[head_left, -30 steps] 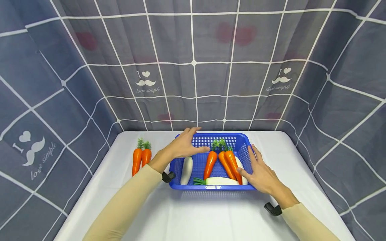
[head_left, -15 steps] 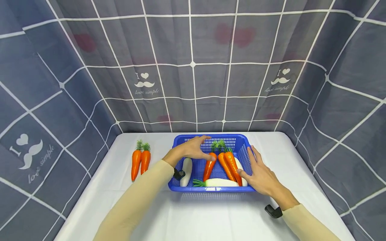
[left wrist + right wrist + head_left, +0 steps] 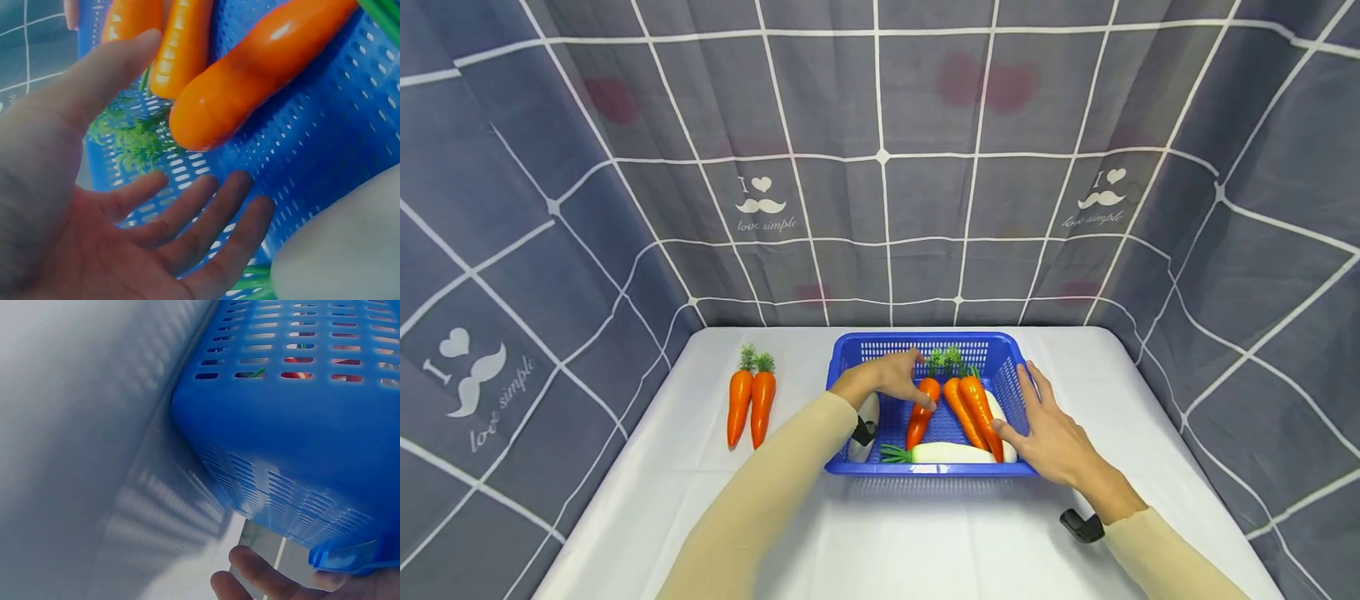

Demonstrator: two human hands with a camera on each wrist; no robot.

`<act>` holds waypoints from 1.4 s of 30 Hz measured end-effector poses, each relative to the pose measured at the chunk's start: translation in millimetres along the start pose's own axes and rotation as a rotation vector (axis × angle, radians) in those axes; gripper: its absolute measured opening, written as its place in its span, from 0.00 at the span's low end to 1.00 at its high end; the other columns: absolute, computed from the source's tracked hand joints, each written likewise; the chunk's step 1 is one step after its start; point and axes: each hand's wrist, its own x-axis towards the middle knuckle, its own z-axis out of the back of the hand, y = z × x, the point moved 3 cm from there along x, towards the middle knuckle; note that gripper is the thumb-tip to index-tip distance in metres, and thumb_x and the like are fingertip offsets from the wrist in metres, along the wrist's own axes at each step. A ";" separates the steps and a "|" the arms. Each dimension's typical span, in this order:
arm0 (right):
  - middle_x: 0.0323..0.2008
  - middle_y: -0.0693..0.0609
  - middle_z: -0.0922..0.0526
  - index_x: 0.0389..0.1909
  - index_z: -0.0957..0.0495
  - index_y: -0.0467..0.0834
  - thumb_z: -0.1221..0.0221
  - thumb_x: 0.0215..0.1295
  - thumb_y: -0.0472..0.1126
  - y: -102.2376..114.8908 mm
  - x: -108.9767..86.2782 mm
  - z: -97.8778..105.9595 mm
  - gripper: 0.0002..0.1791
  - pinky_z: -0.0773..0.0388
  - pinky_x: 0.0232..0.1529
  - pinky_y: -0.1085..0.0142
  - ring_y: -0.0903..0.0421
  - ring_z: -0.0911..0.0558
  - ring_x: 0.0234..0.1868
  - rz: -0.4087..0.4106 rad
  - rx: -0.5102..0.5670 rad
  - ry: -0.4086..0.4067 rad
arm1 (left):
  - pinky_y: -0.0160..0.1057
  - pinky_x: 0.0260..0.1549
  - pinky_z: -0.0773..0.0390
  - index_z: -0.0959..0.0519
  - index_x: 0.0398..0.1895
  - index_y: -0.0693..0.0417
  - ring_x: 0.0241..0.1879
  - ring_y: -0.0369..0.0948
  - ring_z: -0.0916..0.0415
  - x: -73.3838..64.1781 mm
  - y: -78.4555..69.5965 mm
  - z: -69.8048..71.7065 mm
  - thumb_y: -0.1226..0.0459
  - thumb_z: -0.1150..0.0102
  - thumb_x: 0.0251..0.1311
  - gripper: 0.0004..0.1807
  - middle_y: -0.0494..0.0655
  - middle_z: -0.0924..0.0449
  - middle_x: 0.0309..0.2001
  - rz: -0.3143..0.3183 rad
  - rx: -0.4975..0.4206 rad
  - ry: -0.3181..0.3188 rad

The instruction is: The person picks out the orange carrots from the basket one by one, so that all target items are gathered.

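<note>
My left hand [image 3: 889, 375] reaches over the blue plastic basket [image 3: 1000, 354], fingers spread and slightly bent. In the head view its thumb overlaps the left carrot [image 3: 917, 429]; the left wrist view shows nothing in its palm. Two more carrots [image 3: 957, 408] lie slanted in the basket's right half, with green tops toward the back wall. A white radish [image 3: 951, 452] with green leaves lies along the front wall. Another pale, elongated vegetable [image 3: 862, 450] is partly behind my left wrist. My right hand [image 3: 1048, 437] rests on the basket's right rim, thumb inward, fingers straight along the outer side.
Two carrots [image 3: 740, 408] with leafy tops lie side by side on the white tablecloth [image 3: 805, 517], left of the basket. Another white vegetable [image 3: 994, 407] shows beside the right-hand carrots. A grey checked curtain [image 3: 925, 200] stands behind and on both sides.
My left hand has moved right and down, from the basket's left side to above the left carrot in it. The right hand and the basket stay in place.
</note>
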 end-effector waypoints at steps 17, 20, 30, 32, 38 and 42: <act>0.97 0.35 0.60 0.98 0.62 0.41 0.42 0.84 0.73 -1.0 0.9 -1.6 0.63 0.09 0.51 0.25 0.29 0.06 0.51 0.021 -0.005 -0.006 | 0.35 0.41 0.12 0.26 0.79 0.63 0.40 0.50 0.08 12.4 6.1 -17.7 0.58 0.16 0.70 0.41 0.48 0.14 0.35 0.020 -0.094 -0.018; 0.97 0.35 0.60 0.98 0.63 0.41 0.42 0.84 0.73 -2.1 1.5 -1.9 0.63 0.09 0.51 0.25 0.28 0.07 0.51 0.017 -0.005 -0.007 | 0.35 0.42 0.12 0.25 0.78 0.62 0.39 0.49 0.06 13.6 5.2 -19.0 0.59 0.16 0.70 0.39 0.47 0.14 0.35 0.025 -0.086 -0.034; 0.97 0.34 0.60 0.98 0.62 0.41 0.41 0.84 0.72 -2.3 1.6 -5.3 0.63 0.09 0.53 0.25 0.24 0.08 0.58 0.013 0.006 -0.009 | 0.42 0.46 0.05 0.26 0.76 0.63 0.38 0.45 0.10 10.7 3.3 -21.4 0.64 0.17 0.68 0.38 0.57 0.14 0.52 0.044 -0.138 -0.023; 0.97 0.34 0.60 0.98 0.62 0.41 0.42 0.84 0.72 -1.6 1.3 -6.2 0.63 0.09 0.53 0.25 0.23 0.09 0.59 0.014 0.011 -0.007 | 0.43 0.46 0.04 0.26 0.76 0.62 0.37 0.46 0.09 8.8 2.9 -20.5 0.65 0.17 0.68 0.38 0.57 0.13 0.51 0.040 -0.150 -0.024; 0.97 0.34 0.60 0.98 0.62 0.41 0.42 0.84 0.72 -0.5 0.8 -4.7 0.63 0.09 0.53 0.25 0.23 0.09 0.59 0.010 0.007 -0.002 | 0.39 0.42 0.08 0.27 0.79 0.61 0.35 0.44 0.14 1.9 -0.6 -13.9 0.65 0.18 0.68 0.40 0.54 0.16 0.47 0.004 -0.168 -0.052; 0.97 0.34 0.60 0.98 0.63 0.41 0.42 0.84 0.72 -0.5 2.0 -1.3 0.63 0.10 0.55 0.25 0.22 0.09 0.59 0.001 0.006 -0.002 | 0.38 0.44 0.09 0.29 0.80 0.62 0.38 0.45 0.13 -2.9 -4.5 -6.0 0.65 0.20 0.69 0.41 0.59 0.14 0.53 -0.028 -0.223 -0.090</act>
